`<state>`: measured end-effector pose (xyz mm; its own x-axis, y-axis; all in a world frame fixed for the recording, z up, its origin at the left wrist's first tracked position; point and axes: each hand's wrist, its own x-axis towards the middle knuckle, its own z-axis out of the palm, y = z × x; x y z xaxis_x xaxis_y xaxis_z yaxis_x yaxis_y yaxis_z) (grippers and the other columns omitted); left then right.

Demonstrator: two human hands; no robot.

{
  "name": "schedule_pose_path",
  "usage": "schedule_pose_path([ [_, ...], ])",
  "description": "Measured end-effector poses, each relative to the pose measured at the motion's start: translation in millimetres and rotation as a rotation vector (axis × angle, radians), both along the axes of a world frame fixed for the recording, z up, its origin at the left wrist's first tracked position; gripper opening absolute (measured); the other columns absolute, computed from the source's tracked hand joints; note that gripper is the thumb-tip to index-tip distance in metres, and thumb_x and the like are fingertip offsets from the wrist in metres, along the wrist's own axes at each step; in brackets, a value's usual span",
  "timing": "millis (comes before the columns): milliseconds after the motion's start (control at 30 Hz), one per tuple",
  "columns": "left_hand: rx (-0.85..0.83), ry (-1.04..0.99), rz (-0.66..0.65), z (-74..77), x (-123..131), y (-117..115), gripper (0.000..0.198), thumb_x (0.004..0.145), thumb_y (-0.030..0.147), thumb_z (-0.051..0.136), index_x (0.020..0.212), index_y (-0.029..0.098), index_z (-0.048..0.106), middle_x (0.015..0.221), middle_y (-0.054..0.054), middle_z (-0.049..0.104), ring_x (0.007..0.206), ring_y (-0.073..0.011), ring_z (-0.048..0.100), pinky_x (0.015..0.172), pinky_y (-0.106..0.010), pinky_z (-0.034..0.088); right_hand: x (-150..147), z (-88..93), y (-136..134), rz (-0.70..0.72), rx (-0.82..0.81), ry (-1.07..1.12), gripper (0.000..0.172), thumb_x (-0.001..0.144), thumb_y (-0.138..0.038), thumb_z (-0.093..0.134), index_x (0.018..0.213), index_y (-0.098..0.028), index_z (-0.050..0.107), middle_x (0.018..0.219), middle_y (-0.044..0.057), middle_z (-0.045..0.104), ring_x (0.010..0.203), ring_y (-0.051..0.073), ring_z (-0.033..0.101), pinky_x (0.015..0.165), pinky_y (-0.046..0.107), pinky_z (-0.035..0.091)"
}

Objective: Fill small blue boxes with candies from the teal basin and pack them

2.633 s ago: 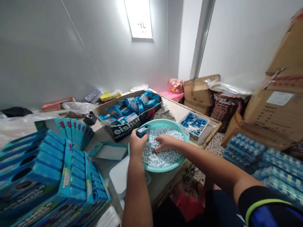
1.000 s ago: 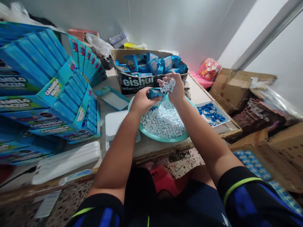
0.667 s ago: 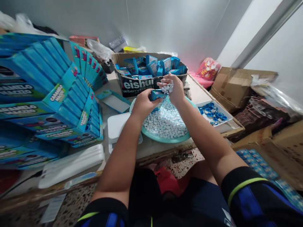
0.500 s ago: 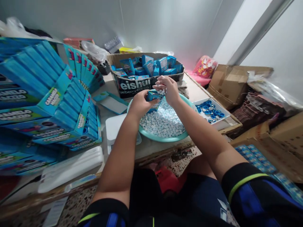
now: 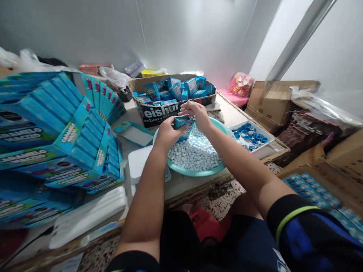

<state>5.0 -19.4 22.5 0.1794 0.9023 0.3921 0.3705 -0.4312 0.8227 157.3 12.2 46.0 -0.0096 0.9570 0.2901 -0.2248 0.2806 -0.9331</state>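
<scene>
My left hand [image 5: 168, 133] is wrapped round a small blue box [image 5: 184, 130], held over the left part of a round teal basin [image 5: 195, 173]. Pale blue and white candies [image 5: 198, 155] fill the basin. Just above the box, my right hand [image 5: 197, 114] is tilted with its fingers curved toward the box's top; some candies show under its fingers. Behind both hands, a cardboard carton [image 5: 159, 115] holds many filled-looking blue boxes. The palm side of my right hand is mostly hidden.
Stacked blue display boxes [image 5: 68, 139] rise at the left, beside a white scale [image 5: 138, 162]. Right of the basin lies a white tray [image 5: 265, 151] with blue caps. Cardboard boxes [image 5: 269, 100] stand farther right. An opened blue carton piece [image 5: 136, 134] lies behind the scale.
The view has shifted, so most things appear slightly lower. Fewer candies show at my right hand, which has tipped closer over the box top. My left hand still holds the box.
</scene>
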Motion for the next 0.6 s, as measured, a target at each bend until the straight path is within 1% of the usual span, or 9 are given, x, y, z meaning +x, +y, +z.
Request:
schedule_pose_path([
  [67, -0.008, 0.032, 0.011, 0.6, -0.4, -1.2, 0.039, 0.076, 0.042, 0.08, 0.108, 0.02, 0.075, 0.101, -0.005, 0.078, 0.092, -0.0236, 0.07, 0.079, -0.031, 0.051, -0.2, -1.0, 0.6, 0.037, 0.018, -0.03, 0.052, 0.09, -0.072, 0.066, 0.085, -0.021, 0.07, 0.084, 0.005, 0.069, 0.085, 0.022, 0.072, 0.085, 0.038, 0.058],
  [167, 0.03, 0.061, 0.022, 2.2, -1.7, -4.3, 0.038, 0.078, 0.045, 0.079, 0.106, 0.02, 0.075, 0.099, -0.005, 0.078, 0.091, -0.0236, 0.07, 0.078, -0.031, 0.05, 0.8, -0.3, 0.4, 0.073, 0.034, -0.039, 0.058, 0.092, -0.079, 0.059, 0.092, -0.021, 0.072, 0.086, 0.005, 0.071, 0.088, 0.023, 0.072, 0.089, 0.04, 0.058],
  [267, 0.066, 0.088, 0.008, 4.3, -2.7, -7.3, 0.039, 0.08, 0.047, 0.078, 0.108, 0.02, 0.075, 0.102, -0.005, 0.078, 0.094, -0.024, 0.07, 0.082, -0.031, 0.051, 3.2, 1.4, 0.0, 0.087, 0.022, -0.031, 0.065, 0.093, -0.083, 0.052, 0.098, -0.022, 0.072, 0.086, 0.005, 0.072, 0.088, 0.024, 0.072, 0.09, 0.041, 0.057],
  [367, 0.083, 0.128, -0.015, 5.8, -3.0, -8.6, 0.041, 0.079, 0.045, 0.078, 0.112, 0.021, 0.075, 0.106, -0.006, 0.078, 0.097, -0.0248, 0.07, 0.087, -0.032, 0.052, 4.7, 1.3, 0.8, 0.103, -0.01, -0.019, 0.068, 0.094, -0.085, 0.049, 0.098, -0.02, 0.071, 0.082, 0.005, 0.072, 0.082, 0.023, 0.072, 0.088, 0.04, 0.058],
  [467, 0.101, 0.139, -0.033, 6.4, -3.5, -8.7, 0.045, 0.08, 0.045, 0.078, 0.117, 0.021, 0.075, 0.11, -0.006, 0.078, 0.1, -0.0252, 0.07, 0.093, -0.034, 0.053, 4.2, 0.0, 2.6, 0.087, -0.042, 0.001, 0.067, 0.095, -0.083, 0.05, 0.098, -0.019, 0.069, 0.078, 0.005, 0.072, 0.077, 0.022, 0.072, 0.084, 0.037, 0.059],
  [600, 0.117, 0.117, -0.072, 6.4, -4.4, -8.8, 0.049, 0.08, 0.048, 0.079, 0.122, 0.022, 0.074, 0.117, -0.006, 0.077, 0.105, -0.0258, 0.07, 0.098, -0.036, 0.053, 2.9, -0.3, 4.6, 0.05, -0.069, 0.012, 0.061, 0.098, -0.078, 0.053, 0.096, -0.019, 0.068, 0.074, 0.005, 0.071, 0.072, 0.019, 0.071, 0.079, 0.032, 0.06],
])
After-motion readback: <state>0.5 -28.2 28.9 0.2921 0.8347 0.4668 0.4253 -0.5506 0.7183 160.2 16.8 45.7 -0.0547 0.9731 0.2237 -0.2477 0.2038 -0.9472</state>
